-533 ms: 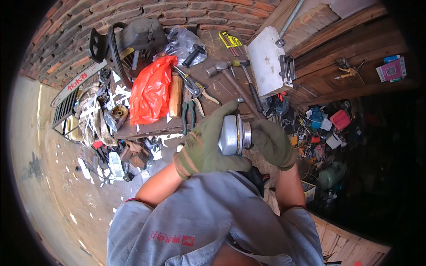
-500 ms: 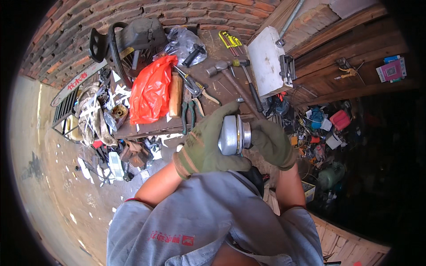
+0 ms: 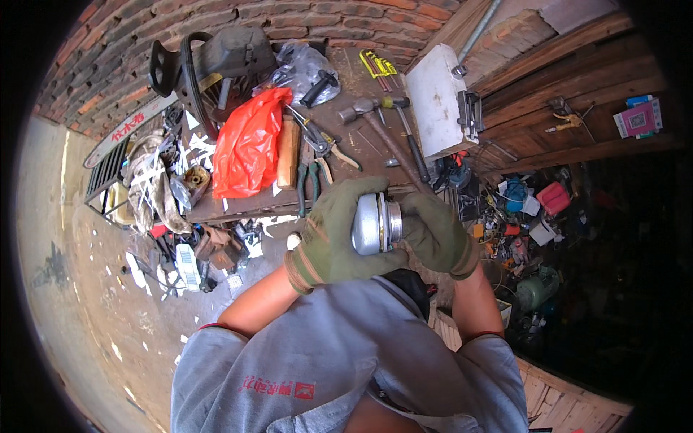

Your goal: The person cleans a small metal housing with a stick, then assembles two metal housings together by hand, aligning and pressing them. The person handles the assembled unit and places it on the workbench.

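Note:
In front of my chest, my left hand (image 3: 328, 238), in an olive-green glove with a striped cuff, wraps round a round silver metal part (image 3: 367, 227). The part lies on its side: its domed body faces left, and a narrower ridged collar (image 3: 394, 221) points right. Thumb and fingers grip the body from below and above. Close against the collar's end is my right hand (image 3: 439, 234), in a matching glove, its fingers curled inward. Its fingertips are hidden, so I cannot tell what they hold, if anything.
Beyond my hands a workbench carries a hammer (image 3: 379, 130), pliers (image 3: 310, 177), a red plastic bag (image 3: 249, 148), a wooden block (image 3: 287, 153) and a chainsaw (image 3: 231, 65). A white case (image 3: 438, 105) stands at the bench's right. Mixed parts (image 3: 509, 216) clutter the floor at right.
The metal part has turned slightly in my left hand, whose upper fingers have come down a little. My right hand has shifted slightly, leaving more of the collar's end visible.

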`<act>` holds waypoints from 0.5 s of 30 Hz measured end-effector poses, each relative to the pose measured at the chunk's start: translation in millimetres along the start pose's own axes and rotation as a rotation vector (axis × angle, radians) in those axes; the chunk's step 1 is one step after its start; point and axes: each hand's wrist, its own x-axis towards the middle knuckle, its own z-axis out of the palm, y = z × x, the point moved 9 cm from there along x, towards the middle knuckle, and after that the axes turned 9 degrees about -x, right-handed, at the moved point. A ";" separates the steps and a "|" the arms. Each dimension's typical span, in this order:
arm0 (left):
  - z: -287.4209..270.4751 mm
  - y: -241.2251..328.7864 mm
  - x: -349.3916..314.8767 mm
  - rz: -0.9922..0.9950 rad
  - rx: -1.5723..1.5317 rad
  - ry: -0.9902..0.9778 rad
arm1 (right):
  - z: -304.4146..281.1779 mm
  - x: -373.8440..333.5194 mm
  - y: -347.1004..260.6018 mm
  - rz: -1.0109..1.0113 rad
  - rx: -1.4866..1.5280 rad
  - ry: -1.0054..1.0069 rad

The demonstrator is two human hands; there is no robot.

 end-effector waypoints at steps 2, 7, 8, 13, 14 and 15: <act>-5.1 6.7 2.8 0.123 -0.010 0.053 | 2.7 1.6 -0.9 -0.014 0.012 0.029; -5.9 -2.3 -3.6 0.066 -0.160 0.007 | 4.9 5.8 -6.5 -0.057 -0.017 0.047; -5.5 -5.1 -5.6 0.008 -0.222 -0.002 | 4.8 6.9 -9.2 -0.069 -0.026 0.059; -4.3 -16.6 -12.5 -0.155 -0.225 -0.033 | 9.4 10.6 -10.8 -0.057 -0.060 0.047; -7.1 -20.1 -12.5 -0.168 -0.259 -0.018 | 12.6 12.0 -9.5 -0.024 -0.055 0.067; -10.3 -24.8 -12.4 -0.181 -0.292 -0.003 | 13.8 12.7 -7.3 0.008 -0.050 0.088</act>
